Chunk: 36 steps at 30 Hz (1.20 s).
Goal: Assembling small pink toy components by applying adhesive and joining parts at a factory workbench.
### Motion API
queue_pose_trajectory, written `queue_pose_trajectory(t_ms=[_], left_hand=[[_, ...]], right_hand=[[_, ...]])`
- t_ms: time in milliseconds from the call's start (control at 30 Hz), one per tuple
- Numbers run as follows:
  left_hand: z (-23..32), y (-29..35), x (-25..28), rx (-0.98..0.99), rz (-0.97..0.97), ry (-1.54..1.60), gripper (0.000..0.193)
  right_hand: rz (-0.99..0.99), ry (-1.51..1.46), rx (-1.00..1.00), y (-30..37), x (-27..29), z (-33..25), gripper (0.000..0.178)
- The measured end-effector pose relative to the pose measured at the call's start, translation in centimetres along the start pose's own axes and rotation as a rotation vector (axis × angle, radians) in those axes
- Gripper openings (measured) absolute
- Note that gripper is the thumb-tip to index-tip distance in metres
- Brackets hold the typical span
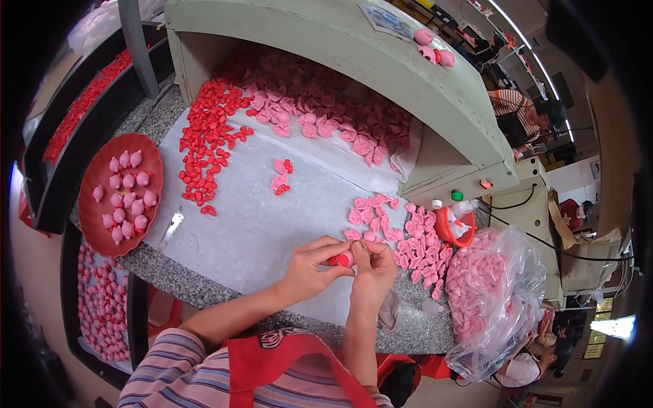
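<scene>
My left hand [311,270] pinches a small pink piece with a red part [343,260] between thumb and fingers, above the white sheet's near edge. My right hand [371,272] closes its thumb and fingertips on the pink side of the same piece; its fingers partly hide it. Just beyond my hands lie loose pink cupped pieces [373,216], spreading to the right. Two pink pieces with red parts [279,182] lie apart on the white sheet [252,217]. Small red pieces [204,143] are heaped at the left of the sheet.
A red scalloped plate [87,204] holds several pink round pieces on the left. A grey-green machine hood [326,34] arches over more pink pieces. On the right stand a red cup [443,224] and a clear bag of pink pieces [486,292]. Black trays [51,197] border the left.
</scene>
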<state>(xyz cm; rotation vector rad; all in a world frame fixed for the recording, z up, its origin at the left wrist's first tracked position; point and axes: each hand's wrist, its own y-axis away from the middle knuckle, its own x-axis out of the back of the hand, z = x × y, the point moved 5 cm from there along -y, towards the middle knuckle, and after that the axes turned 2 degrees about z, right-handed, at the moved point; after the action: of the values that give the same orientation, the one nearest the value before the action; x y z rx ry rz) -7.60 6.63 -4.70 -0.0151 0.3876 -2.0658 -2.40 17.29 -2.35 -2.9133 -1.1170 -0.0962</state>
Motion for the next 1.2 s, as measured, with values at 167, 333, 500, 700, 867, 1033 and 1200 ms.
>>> queue_pose_trajectory(t_ms=[167, 333, 500, 700, 867, 1033, 1200], left_hand=[[-1.4, -0.7, 0.2, 0.222, -0.054, 0.406, 0.041], [-1.5, -0.8, 0.1, 0.250, -0.245, 0.669, 0.041], [-1.4, -0.6, 0.0, 0.522, -0.229, 0.998, 0.037], [-2.1, -0.2, -0.2, 0.546, -0.369, 1.134, 0.041], [-2.0, -0.5, -0.2, 0.460, -0.278, 1.124, 0.042], [-1.2, -0.9, 0.2, 0.413, -0.230, 0.808, 0.044], [-0.3, -1.1, 0.4, 0.105, -0.138, 0.413, 0.044]], right_hand=[[-0.037, -0.298, -0.048, -0.3, 0.6, 0.2, 0.010], [-0.130, -0.511, -0.103, 0.7, 1.0, -0.3, 0.012], [-0.255, -0.485, -0.091, 1.1, 0.9, -0.1, 0.013], [-0.312, -0.464, 0.033, 0.6, 1.2, -2.0, 0.016], [-0.184, -0.402, 0.039, 1.7, 0.5, -3.0, 0.017], [-0.059, -0.292, 0.079, 2.6, -0.5, -1.9, 0.017], [-0.055, -0.139, 0.160, 1.6, -0.2, -1.8, 0.014]])
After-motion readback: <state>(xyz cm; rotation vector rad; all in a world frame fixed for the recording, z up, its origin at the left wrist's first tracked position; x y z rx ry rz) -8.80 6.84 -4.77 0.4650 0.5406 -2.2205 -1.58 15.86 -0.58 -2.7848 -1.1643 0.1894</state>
